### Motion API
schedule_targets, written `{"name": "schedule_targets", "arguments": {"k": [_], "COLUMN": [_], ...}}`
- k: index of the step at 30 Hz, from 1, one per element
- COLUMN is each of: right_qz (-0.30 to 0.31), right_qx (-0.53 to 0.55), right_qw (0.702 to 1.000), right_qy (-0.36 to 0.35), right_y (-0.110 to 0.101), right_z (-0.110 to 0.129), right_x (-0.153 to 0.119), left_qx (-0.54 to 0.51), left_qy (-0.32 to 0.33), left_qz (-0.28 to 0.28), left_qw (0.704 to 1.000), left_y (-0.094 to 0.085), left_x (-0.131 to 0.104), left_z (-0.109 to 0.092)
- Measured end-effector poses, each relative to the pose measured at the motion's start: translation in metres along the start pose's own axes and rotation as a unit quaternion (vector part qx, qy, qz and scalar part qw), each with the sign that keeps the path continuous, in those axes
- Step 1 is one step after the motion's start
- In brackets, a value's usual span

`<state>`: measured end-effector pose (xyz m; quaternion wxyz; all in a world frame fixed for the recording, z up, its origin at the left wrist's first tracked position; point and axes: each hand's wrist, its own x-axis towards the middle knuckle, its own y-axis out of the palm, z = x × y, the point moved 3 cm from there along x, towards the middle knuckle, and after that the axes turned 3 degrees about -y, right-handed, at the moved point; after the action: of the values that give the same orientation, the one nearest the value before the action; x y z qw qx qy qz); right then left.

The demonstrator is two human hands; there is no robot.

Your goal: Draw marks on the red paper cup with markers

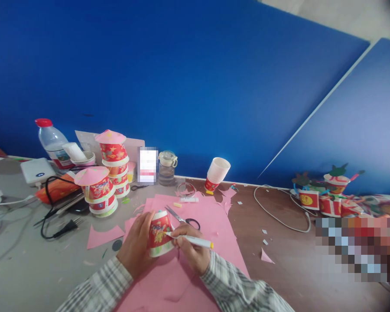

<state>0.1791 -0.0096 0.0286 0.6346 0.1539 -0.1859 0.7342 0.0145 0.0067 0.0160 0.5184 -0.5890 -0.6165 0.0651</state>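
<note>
My left hand (137, 243) is wrapped round the side of a red patterned paper cup (159, 229), which stands upside down with its rim toward me. My right hand (191, 252) grips a white marker (198, 241) with a yellow end, its tip against the cup's side. Under both hands lies a large pink paper sheet (224, 260). Just behind the cup, scissors (191, 222) with black handles rest on the sheet. A white capped marker (189, 199) and a small yellow cap (177, 205) lie farther back on it.
At left stand two stacks of red cups with pink paper cones (91, 175) (111, 137), near a black plug cable (65, 229) and a bottle (53, 143). Behind are a glass jar (167, 169) and nested paper cups (218, 171). Cup crafts (331, 203) and a blurred person sit at right.
</note>
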Motion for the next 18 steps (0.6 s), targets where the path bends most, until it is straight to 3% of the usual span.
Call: {"name": "schedule_targets", "arguments": {"k": [18], "right_qz": [0.006], "right_qx": [0.013], "right_qw": [1.000], "right_qy": [-0.005], "right_y": [-0.0007], "right_z": [0.0026], "right_x": [0.0007], "left_qx": [0.012], "left_qy": [0.007], "left_qz": [-0.002], "left_qw": [1.000], "left_y": [0.0014], "left_x": [-0.0007], "left_z": [0.0012]}}
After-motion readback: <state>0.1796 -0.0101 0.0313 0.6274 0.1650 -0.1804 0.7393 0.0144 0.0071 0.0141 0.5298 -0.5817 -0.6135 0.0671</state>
